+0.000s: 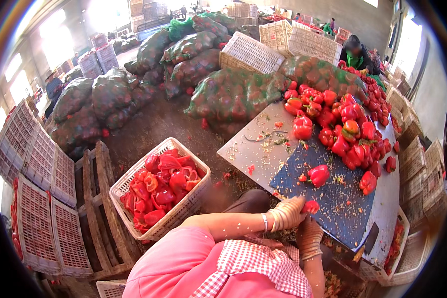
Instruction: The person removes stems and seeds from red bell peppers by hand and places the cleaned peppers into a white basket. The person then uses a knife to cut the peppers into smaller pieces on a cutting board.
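Observation:
My left hand (288, 214), in a ribbed work glove, closes around a red bell pepper (310, 207) at the near edge of the table. Just below it is my gloved right hand (309, 235), close against the pepper's underside; its fingers are hidden, so I cannot tell what it grips. Beyond my hands, a single red bell pepper (319, 175) lies on a blue mat (320, 203) strewn with seeds. A large heap of whole red bell peppers (352, 128) covers the table's far side. To the right, a wooden-handled knife (371, 238) rests at the table edge.
A plastic crate (193, 203) of cut red peppers (160, 186) stands on my left, beside a wooden pallet (100, 208). Filled green mesh sacks (234, 97) lie beyond the metal table (253, 145). Stacked crates (41, 156) line the left. Another person (354, 56) is behind the pepper heap.

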### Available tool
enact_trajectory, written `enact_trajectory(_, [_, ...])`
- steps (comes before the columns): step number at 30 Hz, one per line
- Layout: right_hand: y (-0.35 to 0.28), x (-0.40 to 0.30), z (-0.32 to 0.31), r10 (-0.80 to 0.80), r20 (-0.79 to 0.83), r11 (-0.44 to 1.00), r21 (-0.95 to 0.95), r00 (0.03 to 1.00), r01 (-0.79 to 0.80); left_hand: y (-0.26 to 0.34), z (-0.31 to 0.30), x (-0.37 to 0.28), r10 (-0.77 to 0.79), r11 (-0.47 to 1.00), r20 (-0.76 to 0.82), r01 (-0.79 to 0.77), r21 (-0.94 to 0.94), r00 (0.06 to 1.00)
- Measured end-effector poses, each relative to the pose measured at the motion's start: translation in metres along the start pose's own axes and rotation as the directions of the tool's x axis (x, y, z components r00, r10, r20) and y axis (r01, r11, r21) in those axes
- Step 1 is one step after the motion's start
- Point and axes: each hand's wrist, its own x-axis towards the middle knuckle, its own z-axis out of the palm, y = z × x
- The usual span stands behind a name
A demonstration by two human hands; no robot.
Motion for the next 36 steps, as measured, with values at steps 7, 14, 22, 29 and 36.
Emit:
enact_trajectory(7, [-0.002,0.001,0.016,0.077,-0.161,0.996,-0.035,0.984,-0.083,-0.009,0.000,-0.005,0.045,0.999,0.066,-0.045,-0.002,0.997])
enact_trajectory(14, [-0.001,0.002,0.023,0.083,-0.295,0.997,0.023,0.952,-0.080,-0.018,-0.006,0.007,-0.159,0.985,0.170,0.168,-0.040,0.973])
enact_trajectory(22, [0.091,-0.041,0.006,0.472,-0.447,0.878,0.313,0.760,-0.362,-0.044,-0.098,-0.018,-0.437,0.775,-0.079,0.330,-0.539,0.896])
enact_trajectory(29, [0.175,-0.125,0.006,0.662,-0.406,0.716,0.093,0.630,-0.692,-0.243,-0.233,-0.147,-0.508,0.552,-0.714,0.818,0.161,0.483])
enact_trajectory(36, [0.241,-0.086,-0.014,0.762,-0.357,0.590,0.036,0.541,-0.807,-0.179,-0.184,-0.041,-0.436,0.792,-0.442,0.567,0.224,0.784])
